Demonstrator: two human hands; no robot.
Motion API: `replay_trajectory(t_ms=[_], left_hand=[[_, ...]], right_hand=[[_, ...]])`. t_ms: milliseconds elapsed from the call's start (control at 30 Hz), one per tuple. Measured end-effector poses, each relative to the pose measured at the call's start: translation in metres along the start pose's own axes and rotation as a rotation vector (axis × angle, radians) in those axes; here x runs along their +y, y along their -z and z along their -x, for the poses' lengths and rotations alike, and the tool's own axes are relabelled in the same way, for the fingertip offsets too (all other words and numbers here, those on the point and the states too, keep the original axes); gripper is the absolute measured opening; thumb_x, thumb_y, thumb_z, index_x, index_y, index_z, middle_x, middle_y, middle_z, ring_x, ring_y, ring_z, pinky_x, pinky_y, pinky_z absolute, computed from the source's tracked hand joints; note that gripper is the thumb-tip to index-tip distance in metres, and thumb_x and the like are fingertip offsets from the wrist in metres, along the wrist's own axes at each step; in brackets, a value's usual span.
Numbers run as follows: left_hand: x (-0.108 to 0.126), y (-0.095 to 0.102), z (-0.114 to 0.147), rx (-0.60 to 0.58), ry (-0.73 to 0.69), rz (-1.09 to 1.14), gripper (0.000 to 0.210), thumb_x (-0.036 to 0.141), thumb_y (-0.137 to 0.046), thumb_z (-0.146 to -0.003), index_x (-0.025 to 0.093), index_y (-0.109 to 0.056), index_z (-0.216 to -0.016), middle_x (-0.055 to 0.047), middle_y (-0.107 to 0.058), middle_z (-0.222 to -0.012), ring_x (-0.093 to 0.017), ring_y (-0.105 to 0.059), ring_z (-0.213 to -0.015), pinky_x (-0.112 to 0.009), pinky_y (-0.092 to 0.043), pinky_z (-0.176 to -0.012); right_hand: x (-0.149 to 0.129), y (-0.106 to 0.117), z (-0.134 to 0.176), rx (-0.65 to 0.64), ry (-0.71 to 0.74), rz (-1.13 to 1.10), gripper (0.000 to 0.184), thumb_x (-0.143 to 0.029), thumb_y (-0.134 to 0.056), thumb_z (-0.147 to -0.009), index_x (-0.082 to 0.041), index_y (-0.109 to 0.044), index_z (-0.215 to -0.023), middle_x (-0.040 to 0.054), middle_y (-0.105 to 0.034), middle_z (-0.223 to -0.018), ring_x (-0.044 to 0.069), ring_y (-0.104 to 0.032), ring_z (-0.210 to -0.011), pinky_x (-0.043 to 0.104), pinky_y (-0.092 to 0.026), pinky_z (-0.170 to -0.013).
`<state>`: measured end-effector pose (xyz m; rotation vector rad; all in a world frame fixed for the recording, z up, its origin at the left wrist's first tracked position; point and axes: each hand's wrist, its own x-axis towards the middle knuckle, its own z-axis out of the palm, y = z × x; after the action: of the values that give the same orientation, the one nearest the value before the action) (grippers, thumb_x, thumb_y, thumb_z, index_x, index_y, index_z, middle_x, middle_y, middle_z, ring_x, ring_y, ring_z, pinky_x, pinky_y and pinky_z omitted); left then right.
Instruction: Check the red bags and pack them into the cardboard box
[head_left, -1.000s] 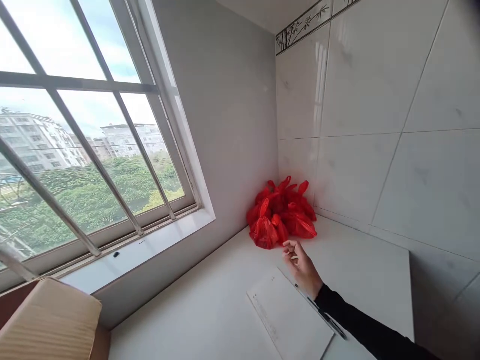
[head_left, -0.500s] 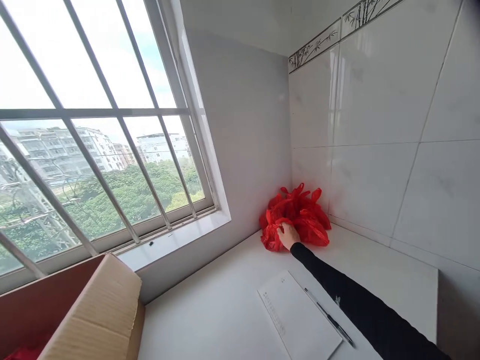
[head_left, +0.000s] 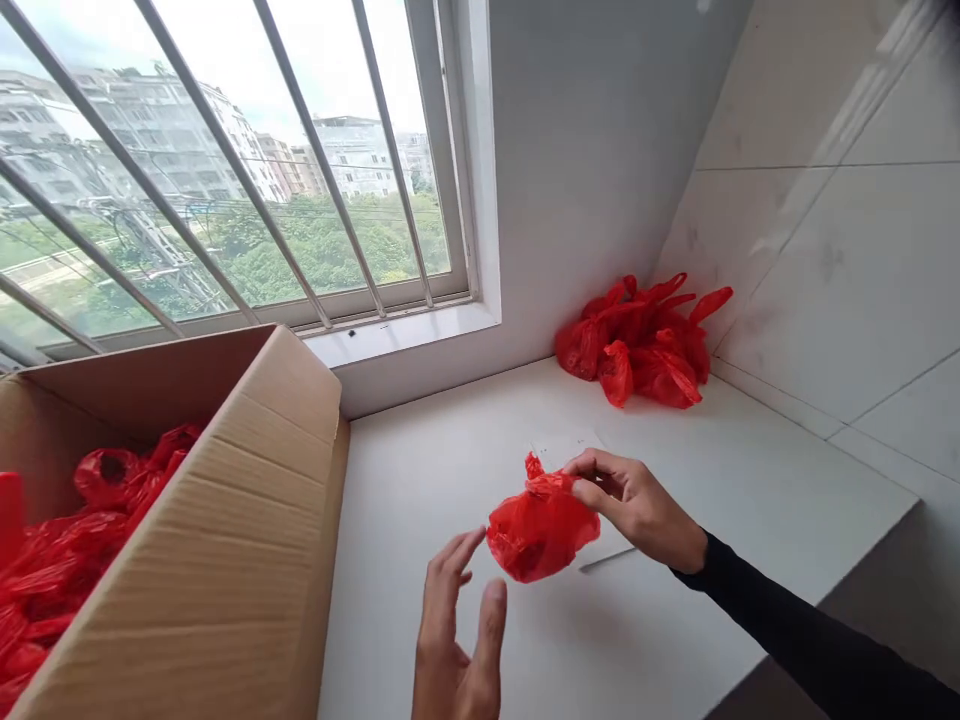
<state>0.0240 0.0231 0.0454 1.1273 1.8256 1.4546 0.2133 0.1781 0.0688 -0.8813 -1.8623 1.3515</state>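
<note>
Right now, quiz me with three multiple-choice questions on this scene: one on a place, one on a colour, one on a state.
1. Where does the pile of tied red plastic bags lie?
A. in the counter's corner by the tiled wall
B. on the window sill
C. on the floor

2. What colour is the small knotted plastic bag in the right hand?
A. blue
B. red
C. white

3. How is the left hand?
A. clenched on the bag
B. open, just below the bag
C. inside the brown cardboard box

Answers: 1 A, the pile sits where the walls meet; 2 B, plainly red; 3 B, its fingers are spread.
</note>
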Motion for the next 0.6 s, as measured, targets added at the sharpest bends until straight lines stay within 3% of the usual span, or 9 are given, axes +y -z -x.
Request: replay_trajectory(t_ms=[100, 200, 267, 433, 533, 600], left_hand=[[-0.004, -0.013, -0.001, -0.167, 0.051, -0.008, 0.044, 0.049, -0.061, -0.091, 0.031, -0.058, -0.131, -0.008, -0.059, -0.133, -0.028, -0.057, -0.118, -0.044, -0.048, -0.099], [-0.012, -0.015, 0.003, -0.25, 0.18, 0.131, 0.031, 0.049, -0.058, -0.094, 0.023, -0.068, -0.107, -0.006, -0.068, -0.102, -0.023, -0.062, -0.092, -0.036, -0.05, -0.083], [-0.019, -0.011, 0.006, -0.257, 0.226, 0.234, 0.03, 0.048, -0.058, -0.094, 0.02, -0.067, -0.098, -0.005, -0.068, -0.093, -0.019, -0.059, -0.083, -0.032, -0.048, -0.077], [-0.036, 0.001, 0.01, -0.311, 0.258, 0.373, 0.027, 0.043, -0.062, -0.094, 0.02, -0.063, -0.107, -0.006, -0.067, -0.109, -0.017, -0.057, -0.088, -0.031, -0.048, -0.082], [-0.036, 0.002, 0.012, -0.304, 0.265, 0.38, 0.026, 0.039, -0.066, -0.091, 0.022, -0.06, -0.11, -0.006, -0.065, -0.116, -0.019, -0.059, -0.094, -0.031, -0.049, -0.083], [-0.031, 0.001, 0.013, -0.3, 0.257, 0.356, 0.028, 0.037, -0.066, -0.091, 0.022, -0.057, -0.114, -0.006, -0.064, -0.118, -0.02, -0.06, -0.099, -0.031, -0.05, -0.084]], right_hand=[[0.004, -0.03, 0.028, -0.126, -0.089, -0.092, 0.016, -0.033, -0.055, -0.097, -0.023, -0.067, -0.097, -0.0004, -0.067, -0.09, 0.015, -0.058, -0.08, 0.03, -0.046, -0.076], [0.014, -0.051, 0.041, -0.178, -0.15, -0.116, 0.017, -0.034, -0.056, -0.097, -0.023, -0.068, -0.097, 0.0003, -0.067, -0.088, 0.015, -0.058, -0.08, 0.031, -0.045, -0.074], [0.019, -0.059, 0.045, -0.19, -0.184, -0.137, 0.019, -0.036, -0.054, -0.098, -0.022, -0.068, -0.098, 0.0012, -0.069, -0.089, 0.016, -0.059, -0.081, 0.032, -0.046, -0.075], [0.02, -0.065, 0.046, -0.24, -0.17, -0.11, 0.016, -0.033, -0.053, -0.098, -0.023, -0.065, -0.094, 0.0003, -0.068, -0.091, 0.016, -0.058, -0.08, 0.032, -0.047, -0.075], [0.015, -0.067, 0.044, -0.218, -0.063, 0.027, 0.014, -0.033, -0.057, -0.096, -0.026, -0.066, -0.103, 0.0011, -0.066, -0.102, 0.018, -0.057, -0.095, 0.036, -0.046, -0.089], [0.011, -0.07, 0.041, -0.22, 0.015, 0.098, 0.022, -0.031, -0.057, -0.095, -0.029, -0.064, -0.116, 0.0026, -0.063, -0.113, 0.021, -0.053, -0.109, 0.041, -0.043, -0.1]])
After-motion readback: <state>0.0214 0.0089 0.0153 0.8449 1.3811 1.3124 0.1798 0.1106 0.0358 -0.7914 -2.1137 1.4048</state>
